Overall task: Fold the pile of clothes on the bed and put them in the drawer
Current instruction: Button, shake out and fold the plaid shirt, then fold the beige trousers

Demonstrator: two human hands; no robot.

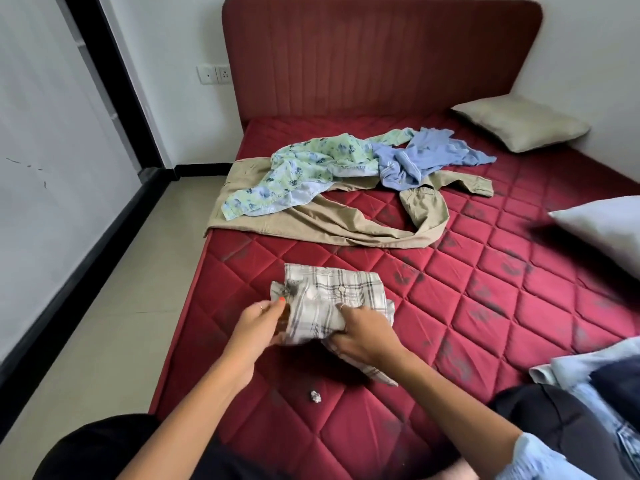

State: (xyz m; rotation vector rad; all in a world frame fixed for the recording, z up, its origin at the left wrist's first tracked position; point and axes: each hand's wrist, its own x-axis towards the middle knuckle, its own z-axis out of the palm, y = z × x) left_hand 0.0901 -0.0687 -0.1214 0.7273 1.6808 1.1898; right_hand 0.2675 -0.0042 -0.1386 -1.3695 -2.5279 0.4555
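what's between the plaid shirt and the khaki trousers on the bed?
Nothing: head view shows only bare red quilted mattress between the plaid shirt, held by both hands, and the khaki trousers.

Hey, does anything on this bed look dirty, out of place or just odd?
Yes: dark smudgy stains mark the red mattress, and a small crumpled white scrap lies near its front edge.

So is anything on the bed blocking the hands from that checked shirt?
No. Both the left hand and right hand already grip the plaid shirt; nothing lies between them.
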